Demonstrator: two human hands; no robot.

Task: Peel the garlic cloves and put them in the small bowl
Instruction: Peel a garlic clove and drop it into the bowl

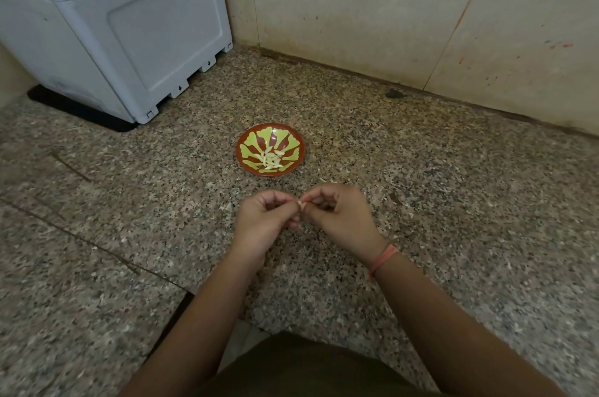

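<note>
A small red bowl with a green leaf pattern (251,145) sits on the speckled granite counter, with several peeled garlic cloves (270,159) lying in its middle. Just in front of the bowl, my left hand (264,223) and my right hand (340,218) meet above the counter. Both pinch one small pale garlic clove (300,203) between their fingertips. Most of that clove is hidden by the fingers. An orange band circles my right wrist.
A large grey plastic appliance (113,24) on a black mat fills the back left. Beige tiled walls (389,7) close the counter at the back. Bits of garlic skin (324,180) lie behind my hands. A dark spot (393,93) sits by the wall.
</note>
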